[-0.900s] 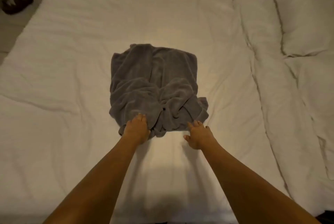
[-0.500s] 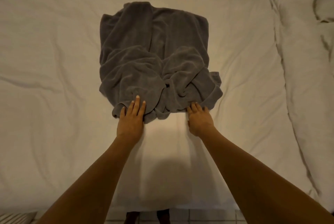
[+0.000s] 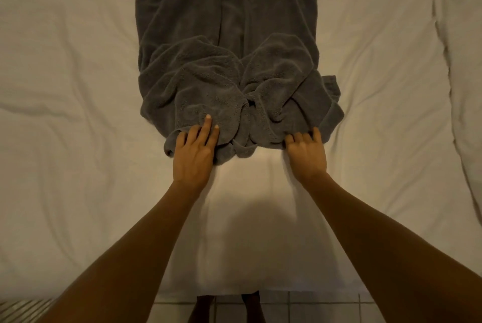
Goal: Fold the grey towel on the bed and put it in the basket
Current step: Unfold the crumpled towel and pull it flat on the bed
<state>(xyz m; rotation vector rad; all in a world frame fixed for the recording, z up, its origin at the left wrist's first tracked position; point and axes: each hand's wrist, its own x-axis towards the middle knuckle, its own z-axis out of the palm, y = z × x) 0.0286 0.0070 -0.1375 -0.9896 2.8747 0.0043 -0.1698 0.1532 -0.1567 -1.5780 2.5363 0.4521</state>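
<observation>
Head view: the grey towel (image 3: 229,62) lies crumpled on the white bed (image 3: 78,88), its far edge reaching the top of the frame and its near edge bunched toward the person. The left hand (image 3: 194,153) rests flat on the near-left edge, fingers extended, not clenched. The right hand (image 3: 307,153) sits at the near-right edge with fingertips curled against the fabric; whether it grips a fold cannot be determined. Bare sheet extends well clear on the left and right of the towel. The bed's near edge meets the tiled floor (image 3: 300,309), where 2 feet (image 3: 203,308) stand. No legible writing or brand appears.
</observation>
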